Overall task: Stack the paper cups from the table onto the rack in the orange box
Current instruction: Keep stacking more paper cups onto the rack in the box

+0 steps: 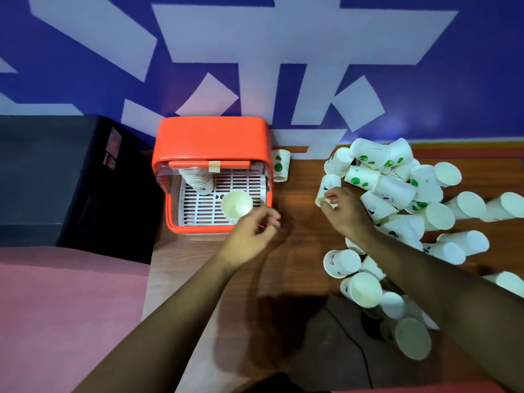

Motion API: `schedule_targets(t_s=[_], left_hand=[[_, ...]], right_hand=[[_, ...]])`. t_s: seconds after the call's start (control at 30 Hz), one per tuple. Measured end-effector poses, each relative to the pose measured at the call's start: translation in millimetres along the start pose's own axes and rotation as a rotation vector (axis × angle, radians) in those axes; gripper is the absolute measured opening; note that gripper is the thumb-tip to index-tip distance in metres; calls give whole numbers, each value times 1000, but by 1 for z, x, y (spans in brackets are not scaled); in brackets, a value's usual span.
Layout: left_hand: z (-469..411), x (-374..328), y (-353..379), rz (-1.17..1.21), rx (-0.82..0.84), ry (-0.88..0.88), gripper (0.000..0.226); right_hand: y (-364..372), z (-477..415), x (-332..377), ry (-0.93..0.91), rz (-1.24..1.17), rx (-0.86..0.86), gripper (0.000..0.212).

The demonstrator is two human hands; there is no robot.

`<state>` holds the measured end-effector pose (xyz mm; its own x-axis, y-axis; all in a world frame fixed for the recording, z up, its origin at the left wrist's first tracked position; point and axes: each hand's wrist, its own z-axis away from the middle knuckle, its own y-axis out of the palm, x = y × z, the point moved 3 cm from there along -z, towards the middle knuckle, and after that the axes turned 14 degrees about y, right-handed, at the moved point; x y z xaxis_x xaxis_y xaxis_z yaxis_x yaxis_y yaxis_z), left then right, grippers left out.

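The orange box stands at the table's back left, its front open over a white slotted rack. A stack of nested cups stands on the rack's back left. My left hand holds a single white cup, mouth up, over the rack's front right. My right hand grips a lying cup at the left edge of a pile of white paper cups on the right of the table.
One upright cup stands just right of the box. More cups lie toward the table's front right. A black case sits left of the box. The wooden table borders a blue-and-white wall.
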<state>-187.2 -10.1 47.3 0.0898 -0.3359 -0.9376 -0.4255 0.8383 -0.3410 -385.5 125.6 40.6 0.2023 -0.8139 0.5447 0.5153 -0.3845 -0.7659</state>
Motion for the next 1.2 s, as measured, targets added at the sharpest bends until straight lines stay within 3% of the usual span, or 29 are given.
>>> schedule_targets(t_s=[0.07,0.17,0.23,0.33,0.5,0.6,0.7,0.87,0.97,1.03,1.13,1.2], left_hand=[[-21,-6,33,51,32,-37,9],[-58,2,74,108,-78,-208,11],[-81,15,96,149,-148,-350,25],[-105,35,117,176,-122,-466,51],[-114,60,131,197,-93,-453,63],[-107,66,130,139,-113,-463,46],[-105,69,125,110,-166,-489,32],[-107,65,128,254,-88,-470,34],[-100,61,130,250,-103,-420,30],[-94,54,127,171,-51,-311,45],[-83,47,118,-58,32,-154,78],[-79,44,111,-103,-21,-85,79]], right_hand=[[-11,-18,-19,60,38,-17,31],[-10,-35,-34,105,154,108,44],[-6,-41,-39,96,169,164,49],[1,-52,-44,123,25,268,51],[15,-61,-59,322,-388,443,45],[13,-60,-67,326,-441,460,32],[4,-65,-73,322,-401,421,50],[12,-81,-78,368,-421,515,79],[17,-83,-71,386,-503,522,72],[16,-88,-67,435,-607,530,63],[10,-90,-59,502,-636,620,69],[7,-86,-48,509,-617,731,68]])
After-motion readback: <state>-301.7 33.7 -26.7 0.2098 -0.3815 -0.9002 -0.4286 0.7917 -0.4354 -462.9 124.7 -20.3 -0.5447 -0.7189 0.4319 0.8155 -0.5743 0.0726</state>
